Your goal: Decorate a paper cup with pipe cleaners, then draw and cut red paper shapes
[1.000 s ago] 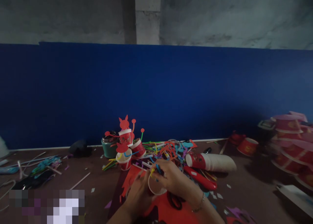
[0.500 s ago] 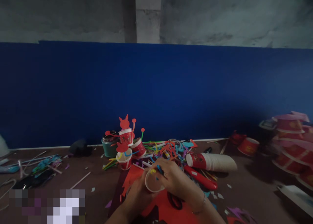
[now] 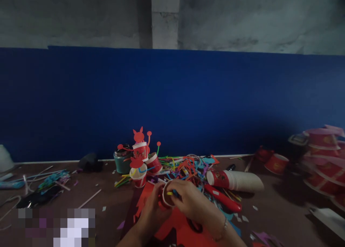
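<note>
My left hand (image 3: 154,207) is closed around the side of a red paper cup (image 3: 162,202) with a pale rim, held tilted over sheets of red paper (image 3: 175,227). At the cup's mouth, the fingers of my right hand (image 3: 187,196) reach over the rim. Between them show a yellow and blue strip (image 3: 170,193) that looks like a straw; my fingers cover most of it. Dark scissor handles (image 3: 195,227) lie on the red paper under my right wrist. Beyond my hands stand decorated paper cups (image 3: 140,151) with red cutouts and straw arms.
A heap of coloured straws and paper scraps (image 3: 185,166) lies behind my hands. To the right are a lying stack of paper cups (image 3: 234,180), a red stapler-like tool (image 3: 223,198) and a pile of red cups (image 3: 323,160). A teal jar (image 3: 122,163) stands back left.
The cup has tipped and risen slightly, so less of its inside shows and more of its red side. My right fingers have moved further into its mouth.
</note>
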A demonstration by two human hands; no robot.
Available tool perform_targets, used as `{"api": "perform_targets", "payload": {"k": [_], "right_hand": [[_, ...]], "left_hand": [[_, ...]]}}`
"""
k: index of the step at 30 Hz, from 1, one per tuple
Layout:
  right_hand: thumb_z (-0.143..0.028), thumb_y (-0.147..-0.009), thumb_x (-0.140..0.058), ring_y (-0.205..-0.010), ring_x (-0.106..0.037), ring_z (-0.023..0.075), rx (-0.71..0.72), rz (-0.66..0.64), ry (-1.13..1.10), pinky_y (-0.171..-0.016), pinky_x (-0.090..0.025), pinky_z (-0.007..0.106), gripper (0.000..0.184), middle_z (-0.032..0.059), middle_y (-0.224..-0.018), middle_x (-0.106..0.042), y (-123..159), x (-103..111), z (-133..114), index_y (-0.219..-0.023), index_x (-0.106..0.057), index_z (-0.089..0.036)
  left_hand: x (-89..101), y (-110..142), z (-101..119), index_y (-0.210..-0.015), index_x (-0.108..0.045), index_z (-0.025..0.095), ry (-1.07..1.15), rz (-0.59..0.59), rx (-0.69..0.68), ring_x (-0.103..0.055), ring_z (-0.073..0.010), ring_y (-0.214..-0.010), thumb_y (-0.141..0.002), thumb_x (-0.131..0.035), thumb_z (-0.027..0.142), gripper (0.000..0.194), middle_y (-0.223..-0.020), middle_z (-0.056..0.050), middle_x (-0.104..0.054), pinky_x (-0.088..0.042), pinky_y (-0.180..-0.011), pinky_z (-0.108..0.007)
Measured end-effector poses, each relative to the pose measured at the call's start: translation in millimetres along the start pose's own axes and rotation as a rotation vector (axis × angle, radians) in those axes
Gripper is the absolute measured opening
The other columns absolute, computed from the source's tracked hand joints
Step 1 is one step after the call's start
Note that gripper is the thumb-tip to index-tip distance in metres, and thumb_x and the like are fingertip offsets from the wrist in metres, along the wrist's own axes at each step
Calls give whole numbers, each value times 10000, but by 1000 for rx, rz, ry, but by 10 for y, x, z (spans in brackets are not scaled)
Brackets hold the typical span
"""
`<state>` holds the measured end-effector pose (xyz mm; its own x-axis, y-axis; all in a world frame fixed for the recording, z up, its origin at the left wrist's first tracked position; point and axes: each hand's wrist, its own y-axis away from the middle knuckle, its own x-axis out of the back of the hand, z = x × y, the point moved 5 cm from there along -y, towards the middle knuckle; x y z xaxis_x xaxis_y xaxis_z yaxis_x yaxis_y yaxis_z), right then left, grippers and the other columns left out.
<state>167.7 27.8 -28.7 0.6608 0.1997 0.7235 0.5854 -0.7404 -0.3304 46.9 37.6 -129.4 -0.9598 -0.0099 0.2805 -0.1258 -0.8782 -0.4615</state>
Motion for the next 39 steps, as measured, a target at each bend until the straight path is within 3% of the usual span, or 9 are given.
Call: {"api": "perform_targets", "payload": {"k": [7, 13, 16, 18, 24, 29, 36, 39], "right_hand": [[-54, -738, -552, -794, -611, 137, -68, 108, -154, -733, -451, 244, 216, -6, -851, -686, -24, 55, 1, -848, -651, -211], [-128, -729, -578, -715, -575, 146, -95, 289, -156, -672, -437, 264, 78, 7, -748, -655, -32, 97, 21, -722, -623, -192], [-113, -733, -538, -619, -541, 119, -154, 269, -187, -564, -404, 228, 85, -5, -710, -636, -17, 104, 22, -715, -567, -191], [-115, -737, -544, -582, -516, 116, -187, 253, -62, -542, -373, 230, 86, -18, -651, -604, 5, 144, 1, -698, -553, -192], [-148, -760, -602, -731, -588, 183, -252, 174, 299, -704, -387, 322, 114, 7, -698, -681, 78, 273, -82, -720, -681, -219], [-114, -754, -582, -782, -596, 237, -228, 41, 464, -762, -374, 401, 193, 45, -721, -716, 78, 206, -138, -654, -696, -234], [-86, -728, -587, -795, -563, 241, -186, 84, 364, -749, -355, 405, 212, 14, -705, -705, 71, 170, -129, -607, -650, -249], [-58, -717, -580, -777, -557, 227, -169, 82, 292, -753, -351, 398, 235, -2, -681, -696, 66, 169, -134, -600, -637, -254]], "left_hand": [[-53, -24, 29, -1180, -433, 207, 119, -68, 23, -638, -190, -872, -677, -617, 124, 542, -1016, -59, -657, -519, -753, -289], [-37, -26, 123, -1233, -407, 223, 96, -118, 67, -618, -199, -929, -694, -623, 135, 588, -1079, -60, -631, -506, -789, -294], [-27, -6, 128, -1255, -400, 234, 103, -151, 88, -613, -182, -895, -701, -627, 157, 603, -1069, -44, -630, -505, -754, -271], [-33, 9, 129, -1267, -389, 235, 119, -186, 79, -607, -177, -901, -697, -630, 156, 625, -1072, -40, -623, -503, -770, -271], [-70, 34, 229, -1271, -321, 247, 248, -259, -10, -570, -198, -1058, -693, -550, 69, 648, -1176, -55, -557, -462, -921, -340], [-52, 21, 387, -1250, -332, 258, 120, -263, -25, -589, -207, -1046, -651, -562, 46, 676, -1169, -52, -582, -484, -887, -313], [-40, 33, 416, -1289, -391, 245, -29, -249, 28, -626, -166, -755, -656, -598, 82, 686, -987, -34, -659, -517, -727, -264], [-47, 38, 376, -1312, -382, 239, -40, -232, 2, -614, -160, -731, -664, -589, 77, 699, -914, -20, -658, -511, -707, -253]]}}
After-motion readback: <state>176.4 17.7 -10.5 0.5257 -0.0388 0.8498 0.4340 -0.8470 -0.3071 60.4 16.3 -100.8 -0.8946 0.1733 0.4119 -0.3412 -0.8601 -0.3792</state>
